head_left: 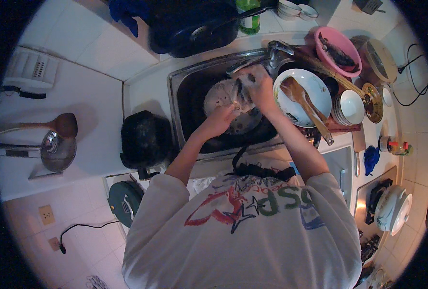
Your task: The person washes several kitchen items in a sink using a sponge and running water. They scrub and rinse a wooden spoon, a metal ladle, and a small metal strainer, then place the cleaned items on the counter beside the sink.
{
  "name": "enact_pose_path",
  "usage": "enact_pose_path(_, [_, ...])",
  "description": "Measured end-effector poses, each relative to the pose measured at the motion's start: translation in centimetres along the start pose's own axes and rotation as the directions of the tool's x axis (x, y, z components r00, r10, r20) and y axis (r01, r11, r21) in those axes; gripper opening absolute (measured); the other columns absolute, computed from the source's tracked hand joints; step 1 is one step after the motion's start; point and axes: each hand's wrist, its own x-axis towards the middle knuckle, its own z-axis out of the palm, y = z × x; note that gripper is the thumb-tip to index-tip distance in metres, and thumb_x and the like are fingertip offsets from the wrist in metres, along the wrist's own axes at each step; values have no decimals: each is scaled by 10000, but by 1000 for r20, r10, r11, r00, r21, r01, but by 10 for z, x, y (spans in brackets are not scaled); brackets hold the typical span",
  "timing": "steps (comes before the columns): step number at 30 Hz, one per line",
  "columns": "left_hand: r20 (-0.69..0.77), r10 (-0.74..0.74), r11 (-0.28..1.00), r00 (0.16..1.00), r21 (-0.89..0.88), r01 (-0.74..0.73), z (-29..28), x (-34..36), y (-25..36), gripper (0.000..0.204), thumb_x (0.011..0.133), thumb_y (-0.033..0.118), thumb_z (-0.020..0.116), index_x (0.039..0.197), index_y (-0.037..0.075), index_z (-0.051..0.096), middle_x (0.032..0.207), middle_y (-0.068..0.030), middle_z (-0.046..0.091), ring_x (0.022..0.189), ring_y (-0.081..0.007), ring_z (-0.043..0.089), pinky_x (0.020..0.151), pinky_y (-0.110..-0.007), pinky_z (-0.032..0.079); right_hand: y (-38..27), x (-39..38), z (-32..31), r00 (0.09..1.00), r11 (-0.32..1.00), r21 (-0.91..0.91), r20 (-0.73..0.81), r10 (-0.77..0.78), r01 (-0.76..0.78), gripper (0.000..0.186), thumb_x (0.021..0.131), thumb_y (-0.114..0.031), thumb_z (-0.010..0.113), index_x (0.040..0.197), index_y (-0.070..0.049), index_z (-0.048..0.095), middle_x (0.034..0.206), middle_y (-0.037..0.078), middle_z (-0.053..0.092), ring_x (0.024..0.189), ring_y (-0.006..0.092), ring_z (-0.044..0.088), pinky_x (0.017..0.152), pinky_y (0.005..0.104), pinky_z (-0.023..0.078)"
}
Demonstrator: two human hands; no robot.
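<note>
Both my hands are together over the sink (176, 103). My left hand (221, 119) is closed at the near end of a pale, dark-streaked thing (242, 94), too blurred to name. Bent around its far right side, my right hand (258, 84) grips it just below the tap (273, 55). Under my hands is a round, pale surface (216, 96) with dark specks in the sink basin; whether it is foam or a dish I cannot tell. My fingers hide part of what they hold.
Right of the sink, a large white dish (291, 79) holds a wooden spatula (303, 98), beside stacked bowls (351, 107). Behind stands a pink basin (319, 36) with dark contents. A black bin-like container (146, 139) is left of the sink; a lidded pot (389, 212) sits far right.
</note>
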Motion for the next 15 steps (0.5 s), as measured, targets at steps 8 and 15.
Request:
enact_pose_path(8, [-86, 78, 993, 993, -86, -85, -1, 6, -22, 265, 910, 141, 505, 1135, 3, 531, 1094, -179, 608, 1003, -317, 584, 887, -364, 429, -27, 4, 9, 973, 969, 88, -12, 231, -230, 127, 781, -147, 655, 852, -47, 685, 796, 137, 626, 790, 301, 598, 734, 353, 475])
enact_pose_path(15, [-176, 75, 974, 982, -199, -110, 1, 9, -20, 268, 935, 127, 478, 1174, 17, 527, 1056, -110, 625, 995, -214, 581, 888, -343, 430, -26, -3, 5, 843, 810, -235, 136, -520, 538, 126, 759, -132, 655, 831, -30, 639, 810, 123, 581, 790, 313, 565, 674, 379, 459])
